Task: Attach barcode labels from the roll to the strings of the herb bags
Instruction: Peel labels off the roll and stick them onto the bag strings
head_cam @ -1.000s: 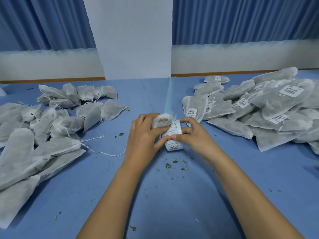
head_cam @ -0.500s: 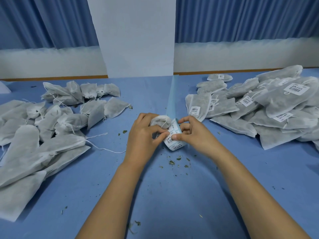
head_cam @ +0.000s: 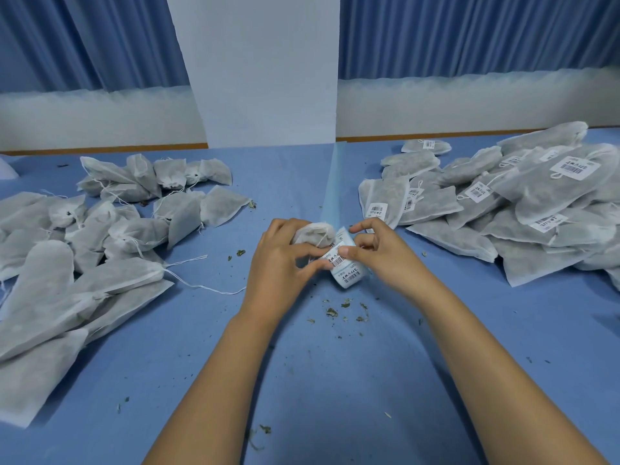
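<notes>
Head view: we look down on a blue bench [head_cam: 335, 380] with both forearms reaching to its middle. The left hand [head_cam: 281, 263] is curled round a small white bag [head_cam: 313, 231], held just above the bench, and the tips of its thumb and forefinger meet at a barcode label [head_cam: 336, 259] below the bag. The right hand [head_cam: 382, 260] pinches the same label from the other side between the thumb and a bent finger, while its forefinger is lifted and hooked above. A thin string [head_cam: 321, 241] runs from the bag's mouth down toward the label; we cannot tell whether the label is already stuck to it. Directly under the fingers lies a label strip [head_cam: 350, 278] with more barcodes, and its pale blue backing [head_cam: 330, 182] trails away toward a white pillar [head_cam: 265, 68].

To the left lies a spread of bags without labels [head_cam: 84, 246], some with loose strings, 1 string [head_cam: 208, 286] stretching toward the middle. To the right is a heap of labelled bags [head_cam: 520, 213], each with a white barcode tag showing. Green herb crumbs [head_cam: 345, 310] are scattered on the bench just in front of the hands. Blue curtains [head_cam: 469, 31] hang behind, on either side of the pillar.
</notes>
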{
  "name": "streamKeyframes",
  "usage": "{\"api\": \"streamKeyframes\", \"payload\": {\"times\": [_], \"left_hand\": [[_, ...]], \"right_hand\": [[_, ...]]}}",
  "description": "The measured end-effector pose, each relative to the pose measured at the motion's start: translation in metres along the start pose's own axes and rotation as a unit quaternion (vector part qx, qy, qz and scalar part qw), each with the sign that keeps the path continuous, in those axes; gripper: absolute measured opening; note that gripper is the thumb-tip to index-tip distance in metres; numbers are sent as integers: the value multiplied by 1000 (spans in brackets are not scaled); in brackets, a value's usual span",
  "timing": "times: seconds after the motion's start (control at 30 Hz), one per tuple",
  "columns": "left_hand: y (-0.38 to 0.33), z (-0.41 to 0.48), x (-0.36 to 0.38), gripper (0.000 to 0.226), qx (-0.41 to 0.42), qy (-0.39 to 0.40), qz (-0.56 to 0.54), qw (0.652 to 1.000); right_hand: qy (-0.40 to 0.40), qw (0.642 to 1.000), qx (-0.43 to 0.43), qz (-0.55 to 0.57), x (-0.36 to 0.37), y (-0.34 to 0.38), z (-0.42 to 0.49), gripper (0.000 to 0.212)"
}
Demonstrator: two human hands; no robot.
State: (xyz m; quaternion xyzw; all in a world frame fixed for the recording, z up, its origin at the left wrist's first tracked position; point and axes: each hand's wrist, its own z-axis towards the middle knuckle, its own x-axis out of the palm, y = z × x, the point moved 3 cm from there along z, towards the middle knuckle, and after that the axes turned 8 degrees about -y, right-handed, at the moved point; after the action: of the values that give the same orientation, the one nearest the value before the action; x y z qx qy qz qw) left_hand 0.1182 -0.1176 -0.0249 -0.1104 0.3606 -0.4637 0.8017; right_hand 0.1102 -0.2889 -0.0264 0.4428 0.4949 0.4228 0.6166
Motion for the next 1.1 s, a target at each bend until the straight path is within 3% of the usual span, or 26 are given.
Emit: {"api": "streamKeyframes", "payload": {"times": [0.33, 0.5, 0.7, 0.87, 1.0, 1.1], "left_hand": [[4, -1, -3, 7, -62, -10, -61, 996], [6, 1, -4, 7, -51, -32, -43, 997], [10, 0, -2, 34, -8, 25, -20, 999], [9, 1, -2, 21, -26, -6, -33, 999], [7, 1, -4, 12, 4, -8, -14, 1000], [7, 0, -3, 8, -55, -11, -55, 997]], "right_hand": [[34, 999, 4, -9, -2, 3, -4, 40], [59, 998, 7, -9, -4, 5, -7, 42], [49, 999, 15, -6, -5, 5, -8, 41], [51, 998, 14, -22, -4, 6, -8, 39], [47, 999, 14, -24, -3, 6, -7, 39], [53, 998, 13, -23, -3, 7, -9, 38]]}}
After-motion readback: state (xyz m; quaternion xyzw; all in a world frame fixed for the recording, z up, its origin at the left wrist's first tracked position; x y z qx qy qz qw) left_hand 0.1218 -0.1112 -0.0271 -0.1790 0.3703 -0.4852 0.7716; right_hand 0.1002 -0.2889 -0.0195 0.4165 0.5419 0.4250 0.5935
